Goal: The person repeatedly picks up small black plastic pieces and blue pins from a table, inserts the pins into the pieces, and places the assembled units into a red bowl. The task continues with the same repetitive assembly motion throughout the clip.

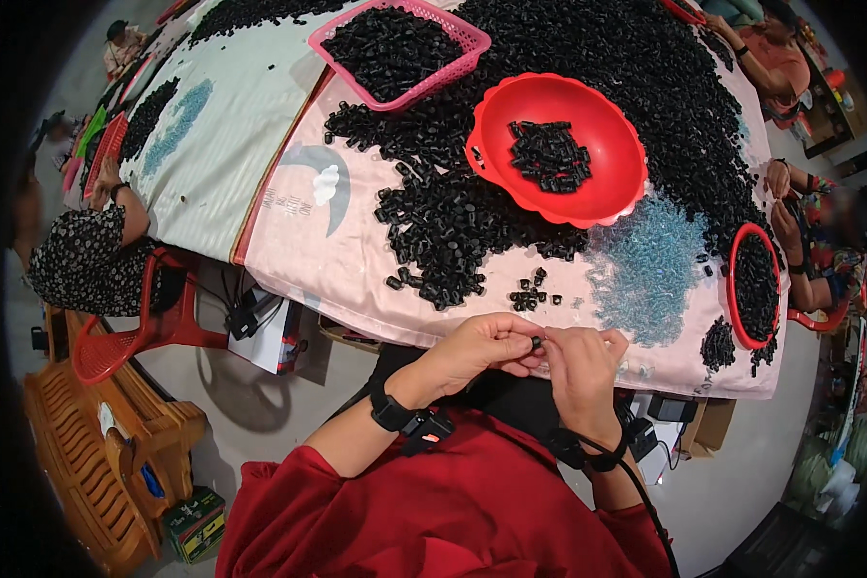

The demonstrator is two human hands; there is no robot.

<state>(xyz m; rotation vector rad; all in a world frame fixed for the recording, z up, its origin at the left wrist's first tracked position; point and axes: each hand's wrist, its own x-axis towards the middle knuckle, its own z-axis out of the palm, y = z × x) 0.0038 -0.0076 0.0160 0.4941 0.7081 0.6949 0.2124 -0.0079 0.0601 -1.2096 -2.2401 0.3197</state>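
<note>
Just over the table's near edge, my left hand (474, 351) pinches a small black plastic piece (537, 342) between thumb and fingers. Close beside it, my right hand (585, 371) has its fingertips pressed together at the same piece; whatever it grips is too small to make out. Several loose black pieces (533, 293) lie on the pink cloth (356, 275) beyond my hands. To the right spreads a patch of small clear bluish pieces (650, 275). A red scalloped bowl (607, 125) farther back holds a heap of black pieces (549, 157).
A large pile of black pieces (433, 226) covers much of the table. A pink basket (472, 46) full of them stands at the back; a red oval basket (735, 289) is at right. Other people sit around, one near a red chair (144, 328). A wooden bench (96, 453) stands lower left.
</note>
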